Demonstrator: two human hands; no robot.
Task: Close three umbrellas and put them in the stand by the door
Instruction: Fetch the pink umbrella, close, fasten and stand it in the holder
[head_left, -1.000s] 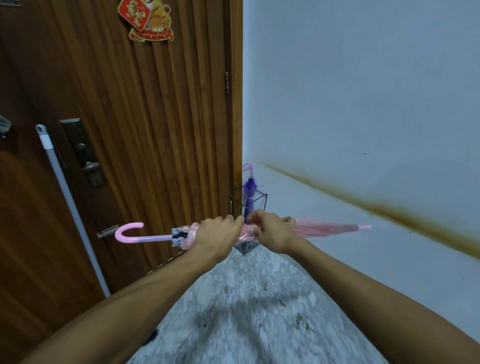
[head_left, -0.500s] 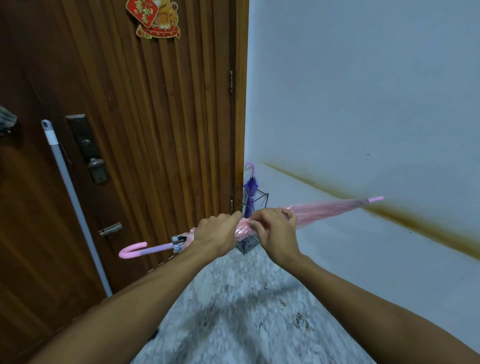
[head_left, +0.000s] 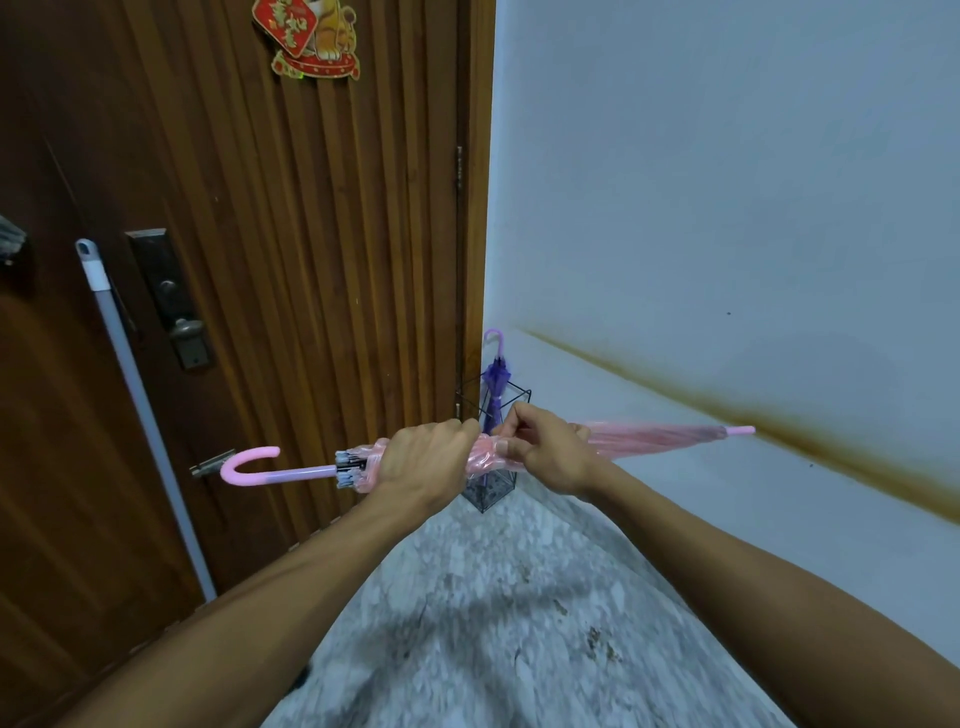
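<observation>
The left hand (head_left: 423, 462) wraps its curled fingers round the crinkled, translucent pink umbrella (head_left: 660, 439), held level. Just beside it, the right hand (head_left: 545, 449) pinches the gathered plastic folds. The smooth hooked handle (head_left: 249, 465) juts out past the left hand. Beyond both hands a thin black wire stand (head_left: 519, 397) holds an upright purple umbrella (head_left: 496, 376), beside the ribbed wooden door (head_left: 311, 260).
</observation>
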